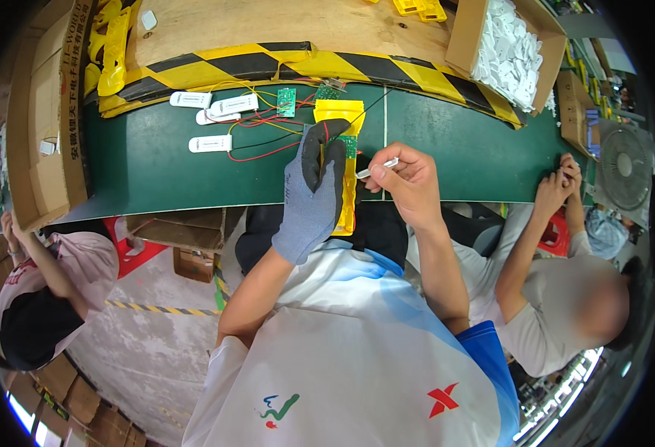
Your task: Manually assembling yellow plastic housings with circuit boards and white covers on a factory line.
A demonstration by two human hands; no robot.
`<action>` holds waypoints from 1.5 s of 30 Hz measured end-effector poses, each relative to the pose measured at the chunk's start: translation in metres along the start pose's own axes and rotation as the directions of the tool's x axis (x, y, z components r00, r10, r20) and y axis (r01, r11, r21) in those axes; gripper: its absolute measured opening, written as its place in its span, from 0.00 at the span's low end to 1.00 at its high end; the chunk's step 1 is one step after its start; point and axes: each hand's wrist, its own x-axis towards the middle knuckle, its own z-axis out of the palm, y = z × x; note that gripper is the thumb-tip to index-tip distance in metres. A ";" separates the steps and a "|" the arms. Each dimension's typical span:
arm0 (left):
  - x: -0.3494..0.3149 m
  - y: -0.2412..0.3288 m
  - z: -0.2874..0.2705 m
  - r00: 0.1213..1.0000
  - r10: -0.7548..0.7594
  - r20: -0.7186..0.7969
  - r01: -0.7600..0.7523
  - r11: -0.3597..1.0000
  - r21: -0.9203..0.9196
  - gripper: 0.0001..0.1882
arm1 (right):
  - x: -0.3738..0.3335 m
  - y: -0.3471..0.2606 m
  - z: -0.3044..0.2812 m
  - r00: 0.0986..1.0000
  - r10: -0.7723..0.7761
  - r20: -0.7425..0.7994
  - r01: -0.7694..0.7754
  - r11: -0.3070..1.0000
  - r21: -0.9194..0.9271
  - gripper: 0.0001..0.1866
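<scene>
Green workbench (156,179) with yellow-and-black tape (253,65) beyond | left hand (314,190), gloved, grips a long yellow casing (348,197) upright in view at bench centre, green circuit board (349,146) against it | bare right hand (409,182) pinches a small white piece (391,163) just beside | wired white units (210,144) lie left.

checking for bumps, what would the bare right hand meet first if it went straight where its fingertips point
Probably the long yellow plastic casing held in the blue-grey gloved left hand, though depth is hard to judge.
</scene>
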 end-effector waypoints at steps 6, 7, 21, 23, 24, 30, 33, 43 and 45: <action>0.000 -0.001 -0.002 1.000 -0.022 0.017 0.022 1.000 -0.003 0.13 | 0.011 -0.002 -0.004 0.994 0.060 0.095 -0.052 0.994 -0.091 0.06; 0.000 0.000 -0.003 0.999 -0.039 0.016 0.038 0.999 0.019 0.13 | 0.011 -0.002 -0.002 0.994 0.056 0.090 -0.047 0.994 -0.097 0.06; -0.007 -0.009 -0.004 0.983 0.182 0.026 -0.184 0.970 0.160 0.14 | 0.006 -0.013 0.010 0.993 0.116 -0.034 -0.118 0.992 -0.054 0.22; -0.006 -0.009 -0.003 0.978 0.202 0.045 -0.207 0.964 0.166 0.15 | 0.009 -0.015 0.003 0.979 0.199 0.046 -0.196 0.979 -0.053 0.22; -0.006 -0.007 -0.003 0.976 0.213 0.046 -0.218 0.960 0.177 0.15 | 0.009 -0.016 0.000 0.979 0.199 0.044 -0.197 0.979 -0.053 0.22; -0.004 -0.009 -0.002 0.976 0.216 0.038 -0.220 0.954 0.206 0.15 | 0.009 -0.013 -0.007 0.983 0.175 0.056 -0.177 0.984 0.022 0.22; -0.004 -0.011 -0.002 0.974 0.224 0.041 -0.228 0.952 0.205 0.14 | 0.008 -0.009 -0.003 0.995 0.099 0.029 -0.102 0.989 0.109 0.22; -0.005 -0.008 -0.003 0.968 0.231 0.095 -0.249 0.926 0.283 0.16 | 0.001 -0.012 0.007 0.998 0.047 -0.034 -0.051 0.993 -0.106 0.24; -0.004 -0.005 -0.002 0.970 0.226 0.091 -0.242 0.927 0.286 0.15 | 0.000 -0.013 0.008 0.998 0.067 -0.019 -0.069 0.993 -0.095 0.25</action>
